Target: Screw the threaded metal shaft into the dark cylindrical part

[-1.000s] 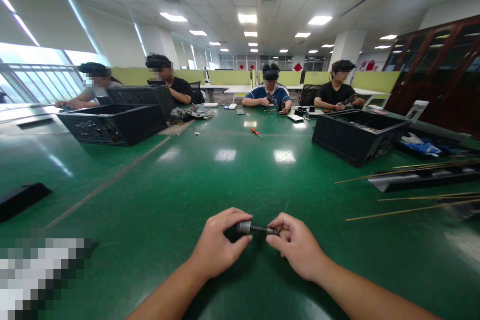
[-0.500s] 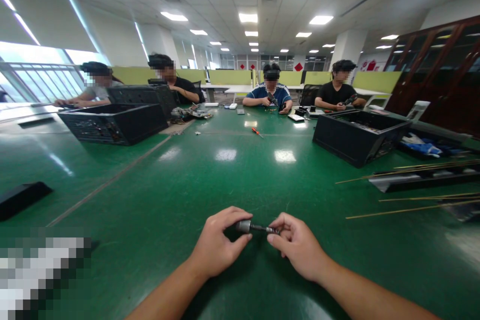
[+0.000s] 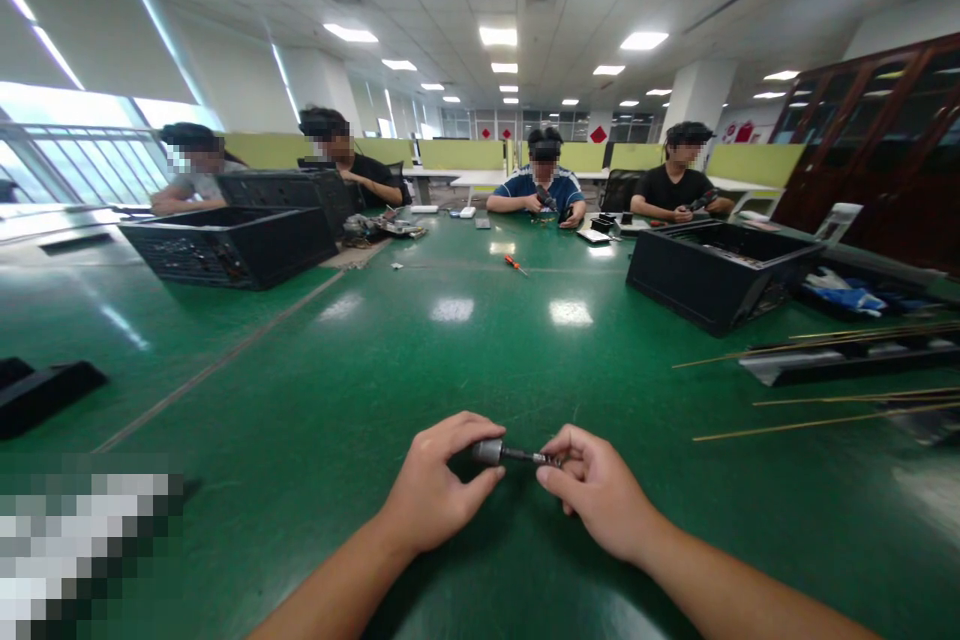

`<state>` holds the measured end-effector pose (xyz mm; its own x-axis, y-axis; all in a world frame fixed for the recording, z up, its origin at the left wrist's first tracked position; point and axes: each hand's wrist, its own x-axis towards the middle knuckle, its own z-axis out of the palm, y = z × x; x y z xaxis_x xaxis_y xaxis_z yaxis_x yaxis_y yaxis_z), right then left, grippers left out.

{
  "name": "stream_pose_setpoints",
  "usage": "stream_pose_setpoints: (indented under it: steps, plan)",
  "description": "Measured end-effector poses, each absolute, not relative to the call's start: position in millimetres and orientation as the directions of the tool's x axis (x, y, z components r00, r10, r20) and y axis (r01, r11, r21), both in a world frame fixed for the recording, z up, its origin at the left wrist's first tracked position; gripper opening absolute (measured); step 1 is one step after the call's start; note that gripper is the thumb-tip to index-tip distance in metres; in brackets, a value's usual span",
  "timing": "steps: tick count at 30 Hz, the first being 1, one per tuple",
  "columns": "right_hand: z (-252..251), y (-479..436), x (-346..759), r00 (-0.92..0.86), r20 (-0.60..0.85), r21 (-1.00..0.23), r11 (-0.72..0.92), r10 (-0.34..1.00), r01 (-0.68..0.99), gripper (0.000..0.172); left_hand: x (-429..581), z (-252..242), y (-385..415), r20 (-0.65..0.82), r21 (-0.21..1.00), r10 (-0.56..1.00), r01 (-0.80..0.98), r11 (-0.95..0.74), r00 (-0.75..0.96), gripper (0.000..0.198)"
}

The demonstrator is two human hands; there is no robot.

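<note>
My left hand (image 3: pixel 431 485) is closed round a screwdriver (image 3: pixel 489 452), whose grey rounded handle shows between thumb and forefinger. Its thin dark shaft points right, roughly level, a little above the green table (image 3: pixel 360 420). At the far end my right hand (image 3: pixel 600 490) pinches the tip with thumb and forefinger, the other fingers curled in. A small dark and silvery end shows at those fingertips; whether it is the bit or a separate piece I cannot tell. The rear of the handle is hidden in my left hand.
Black computer cases (image 3: pixel 232 245) stand at the left and another black case (image 3: pixel 720 270) at the right. An orange screwdriver (image 3: pixel 514 264) lies mid-table. Thin yellow rods (image 3: pixel 810 422) and metal rails reach in from the right. Several co-workers sit across the table.
My hands and the screwdriver hold almost the same pose. The view has shifted slightly. At the far left, a co-worker's arm has moved to the right.
</note>
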<state>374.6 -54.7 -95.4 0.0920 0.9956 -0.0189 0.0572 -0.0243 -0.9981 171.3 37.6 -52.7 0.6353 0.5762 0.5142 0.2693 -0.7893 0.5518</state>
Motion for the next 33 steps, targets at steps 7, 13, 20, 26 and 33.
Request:
stream_pose_setpoints:
  steps: [7,13,20,26,33]
  plan:
    - [-93.8,-55.0,375.1,0.091,-0.017,-0.998,-0.022,0.996,0.054,0.023,171.5,-52.1,37.3,0.525,0.563,0.58,0.256,-0.785,0.623,0.03]
    - [-94.2,-55.0,375.5,0.082,-0.025,-0.999,-0.028,0.996,0.041,0.024,172.6,-52.1,37.5,0.516,0.572,0.587,0.259,-0.778,0.624,0.03]
    - [-91.1,-56.1,373.7,0.092,-0.031,-0.999,-0.034,0.995,0.031,0.023,170.4,-51.1,40.6,0.526,0.578,0.605,0.27,-0.77,0.598,0.029]
    - [-91.3,-56.9,372.8,0.097,-0.019,-0.998,-0.025,0.995,0.06,0.022,168.2,-53.7,51.6,0.479,0.67,0.744,0.354,-0.653,0.465,0.027]
    - [-89.2,-57.1,371.8,0.076,-0.009,-0.997,-0.015,0.997,0.078,0.019,155.9,-41.6,69.0,0.433,0.731,0.858,0.448,-0.514,0.277,0.047]
